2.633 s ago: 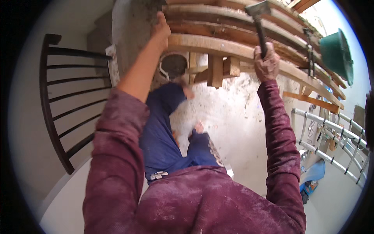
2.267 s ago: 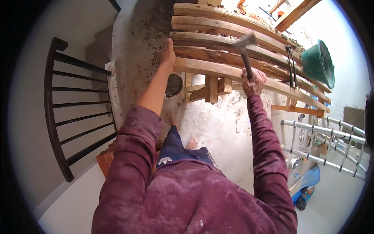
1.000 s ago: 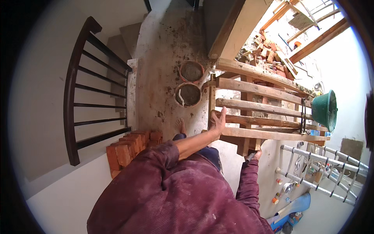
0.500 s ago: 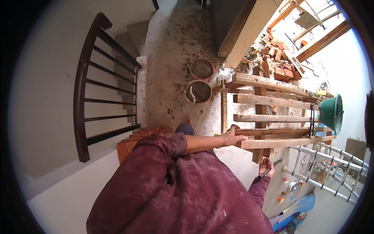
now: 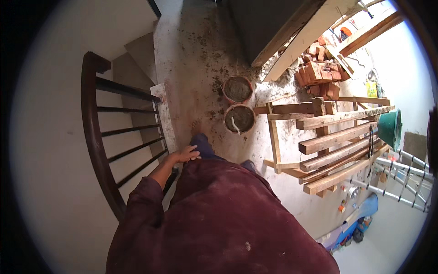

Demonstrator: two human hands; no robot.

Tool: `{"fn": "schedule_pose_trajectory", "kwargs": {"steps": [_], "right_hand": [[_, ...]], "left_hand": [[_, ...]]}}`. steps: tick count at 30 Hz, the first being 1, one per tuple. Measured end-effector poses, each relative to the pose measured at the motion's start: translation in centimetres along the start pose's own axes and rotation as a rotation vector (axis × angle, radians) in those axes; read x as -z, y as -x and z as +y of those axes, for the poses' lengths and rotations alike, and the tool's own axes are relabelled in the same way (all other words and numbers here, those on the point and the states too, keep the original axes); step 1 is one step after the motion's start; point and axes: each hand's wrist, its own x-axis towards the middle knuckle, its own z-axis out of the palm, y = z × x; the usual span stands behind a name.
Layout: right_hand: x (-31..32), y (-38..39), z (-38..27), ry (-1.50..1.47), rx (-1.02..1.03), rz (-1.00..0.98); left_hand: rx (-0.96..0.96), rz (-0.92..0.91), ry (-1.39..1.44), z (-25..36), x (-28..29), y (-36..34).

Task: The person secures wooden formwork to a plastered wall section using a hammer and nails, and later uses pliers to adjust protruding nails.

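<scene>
My left hand (image 5: 185, 155) rests on the thigh of my blue trousers (image 5: 204, 147), beside the stair railing (image 5: 91, 123). Its fingers look loosely stretched and nothing shows in them. No part of my right hand is visible; my maroon top covers the lower part of the view. Ahead of me on the floor stand two round buckets of grey wet mortar, the farther bucket (image 5: 237, 89) and the nearer bucket (image 5: 240, 118) close together. A pale strip lies in the nearer one.
To the right stands a timber trestle with long beams (image 5: 337, 139) and a green bucket (image 5: 389, 129) at its far end. Behind it are piled red bricks (image 5: 319, 73). An aluminium ladder (image 5: 401, 169) is at the right. Mortar crumbs dot the floor (image 5: 182, 86).
My left hand has left the beam end and moved left to my thigh. My right hand, earlier holding a dark-handled tool beside the trestle, has gone out of view. My body has shifted left.
</scene>
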Motion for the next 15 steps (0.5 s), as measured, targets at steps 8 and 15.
{"fn": "schedule_pose_trajectory", "kwargs": {"steps": [8, 15], "right_hand": [[-12.4, -4.1, -22.2, 0.429, 0.451, 0.140], [-14.9, -0.7, -39.0, 0.009, 0.123, -0.049]], "left_hand": [[-0.986, -0.274, -0.836, 4.3, 9.1, 2.2], [-0.109, -0.003, -0.479, 14.6, 15.1, -0.4]]}}
